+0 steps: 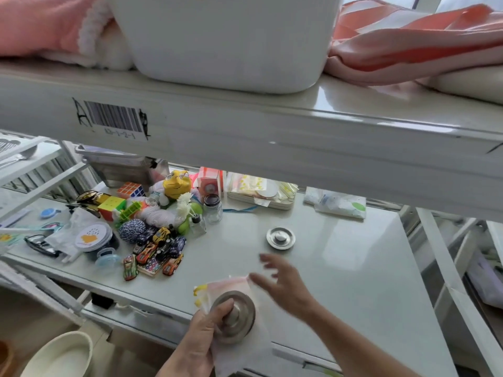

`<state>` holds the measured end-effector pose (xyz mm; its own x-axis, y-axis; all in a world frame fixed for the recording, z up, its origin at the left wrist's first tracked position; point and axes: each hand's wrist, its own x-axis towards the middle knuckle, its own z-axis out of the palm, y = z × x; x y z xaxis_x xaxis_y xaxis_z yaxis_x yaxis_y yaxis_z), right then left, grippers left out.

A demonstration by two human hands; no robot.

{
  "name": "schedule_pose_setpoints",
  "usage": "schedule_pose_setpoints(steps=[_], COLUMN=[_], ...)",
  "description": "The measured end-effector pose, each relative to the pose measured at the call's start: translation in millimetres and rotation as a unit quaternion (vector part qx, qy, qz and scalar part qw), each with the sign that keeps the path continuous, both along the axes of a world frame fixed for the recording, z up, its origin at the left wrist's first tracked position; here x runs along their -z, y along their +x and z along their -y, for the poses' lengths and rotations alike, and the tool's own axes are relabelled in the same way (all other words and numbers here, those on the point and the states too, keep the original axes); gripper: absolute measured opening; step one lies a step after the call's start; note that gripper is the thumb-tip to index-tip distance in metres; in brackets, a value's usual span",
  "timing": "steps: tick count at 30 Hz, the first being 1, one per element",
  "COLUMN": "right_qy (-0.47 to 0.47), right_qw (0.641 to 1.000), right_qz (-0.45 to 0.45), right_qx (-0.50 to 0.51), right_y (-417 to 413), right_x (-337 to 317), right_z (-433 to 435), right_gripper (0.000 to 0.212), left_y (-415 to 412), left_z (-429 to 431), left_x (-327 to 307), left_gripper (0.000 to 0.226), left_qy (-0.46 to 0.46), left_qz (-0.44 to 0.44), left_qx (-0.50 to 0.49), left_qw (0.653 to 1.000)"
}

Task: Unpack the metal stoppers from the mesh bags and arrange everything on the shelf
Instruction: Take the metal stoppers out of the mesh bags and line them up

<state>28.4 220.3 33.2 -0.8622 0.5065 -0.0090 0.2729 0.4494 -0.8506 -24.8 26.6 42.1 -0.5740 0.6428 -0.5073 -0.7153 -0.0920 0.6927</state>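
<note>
My left hand (202, 333) fingers grip a metal stopper (233, 317) and mesh bag (239, 346) over the glossy white shelf (340, 268), right hand (285, 284) spread empty, second stopper (280, 238) lying beyond, toy clutter (152, 235) left.

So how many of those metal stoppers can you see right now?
2. One metal stopper lies bare on the shelf, right of the toys. The other stopper is in the left hand, against a mesh bag. More may be hidden.

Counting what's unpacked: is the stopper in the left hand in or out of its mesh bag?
Out. The stopper lies bare on top of the mesh bag, left hand holding both; no mesh covers it.
</note>
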Motion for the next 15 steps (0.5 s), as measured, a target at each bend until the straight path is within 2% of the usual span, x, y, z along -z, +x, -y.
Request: schedule_pose_setpoints(steps=[2,5,8,12,15], right_qy=[0.097,0.166,0.175,0.212,0.119], right_qw=[0.99,0.968,0.952,0.937,0.971], right_qz=[0.05,0.158,0.239,0.263,0.184], right_qx=[0.094,0.104,0.073,0.091,0.097], right_y=[-26,-59,-78,-82,-70], right_x=[10,12,19,21,5], right_z=[-37,-80,-98,-89,-51], right_gripper=[0.064,0.083,0.094,0.074,0.075], left_y=[2,4,-1,-8,-14], left_z=[8,19,32,51,57], left_x=[-6,-18,-14,-7,-3], left_gripper=[0.037,0.025,0.062,0.067,0.069], left_qy=[0.032,0.054,0.038,0.022,0.011], left_qz=[0.001,-0.008,-0.029,-0.022,-0.018], left_qx=[0.02,0.027,0.043,0.05,0.049], left_qw=[0.999,0.998,0.998,0.998,0.999])
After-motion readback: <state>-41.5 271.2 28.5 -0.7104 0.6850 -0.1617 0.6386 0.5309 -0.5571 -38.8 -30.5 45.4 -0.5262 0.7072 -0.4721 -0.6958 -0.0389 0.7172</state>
